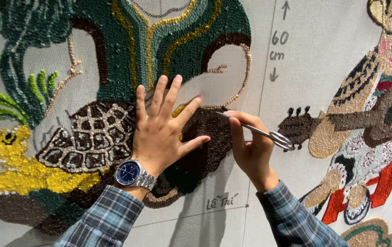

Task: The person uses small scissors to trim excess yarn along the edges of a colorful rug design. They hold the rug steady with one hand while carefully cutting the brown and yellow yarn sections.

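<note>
2 hands (159,132) (250,146), 1 scissors (260,132), 1 tufted cloth (305,68)

Setting: a textile craft workshop, specifically a rug-tufting or tapestry work area. Indicators: a large pale backing cloth (305,68) stretched upright fills the view. Parts of it carry dense tufted yarn motifs, including a turtle (74,142) in brown, cream and yellow and a figure with a stringed instrument (365,123). Other areas remain bare and show hand-drawn guide lines, dimension arrows and outline sketches. Small metal scissors (264,133) are held at the pile surface.
</note>
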